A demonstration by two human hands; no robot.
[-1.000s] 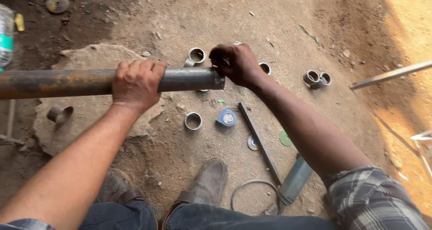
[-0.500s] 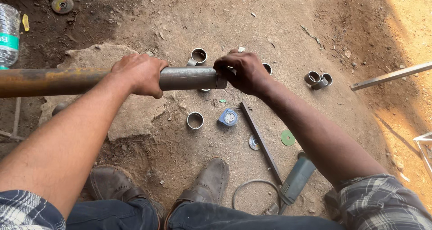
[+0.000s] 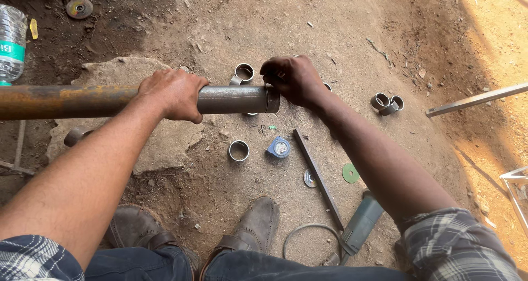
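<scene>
One long rusty steel pipe (image 3: 110, 100) held level above dirt floor (image 3: 341, 33). Left hand (image 3: 173, 94) grip clenched round pipe; right hand (image 3: 291, 78) fingers at pipe end, closure unclear. Four short metal rings (image 3: 238, 150) visible on floor.

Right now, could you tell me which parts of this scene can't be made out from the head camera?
- Pipe: its far end runs off the left edge; the left hand covers part of it.
- Pipe's open end: the right hand hides it, and whatever the fingers hold.
- Angle grinder: its head is hidden under the right forearm.
- Plastic bottle: cut off by the left edge.
- Metal frame: cut off at the right edge.
</scene>
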